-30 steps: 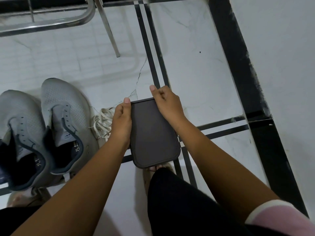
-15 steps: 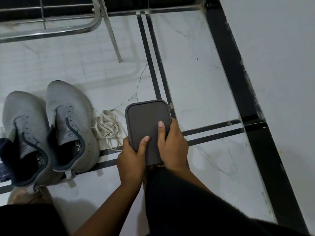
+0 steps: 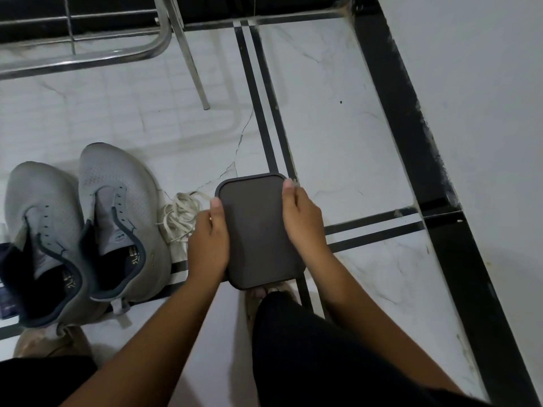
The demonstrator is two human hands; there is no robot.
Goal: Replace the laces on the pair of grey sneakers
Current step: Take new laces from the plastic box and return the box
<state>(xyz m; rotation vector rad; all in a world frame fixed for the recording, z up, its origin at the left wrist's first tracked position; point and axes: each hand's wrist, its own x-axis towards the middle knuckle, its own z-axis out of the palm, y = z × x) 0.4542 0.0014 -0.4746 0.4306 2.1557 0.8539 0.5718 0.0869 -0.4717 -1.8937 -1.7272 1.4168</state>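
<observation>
Your left hand (image 3: 209, 240) grips the dark box (image 3: 258, 230) by its left edge | right hand (image 3: 304, 221) grips its right edge | 2 grey sneakers (image 3: 82, 227), unlaced, and white laces (image 3: 179, 215) lie left.

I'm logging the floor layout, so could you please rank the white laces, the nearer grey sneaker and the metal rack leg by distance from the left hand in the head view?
From the left hand:
1. White laces, bunched right beside it on the outer side.
2. Nearer grey sneaker, just past the laces.
3. Metal rack leg, well ahead, further up the floor.
</observation>
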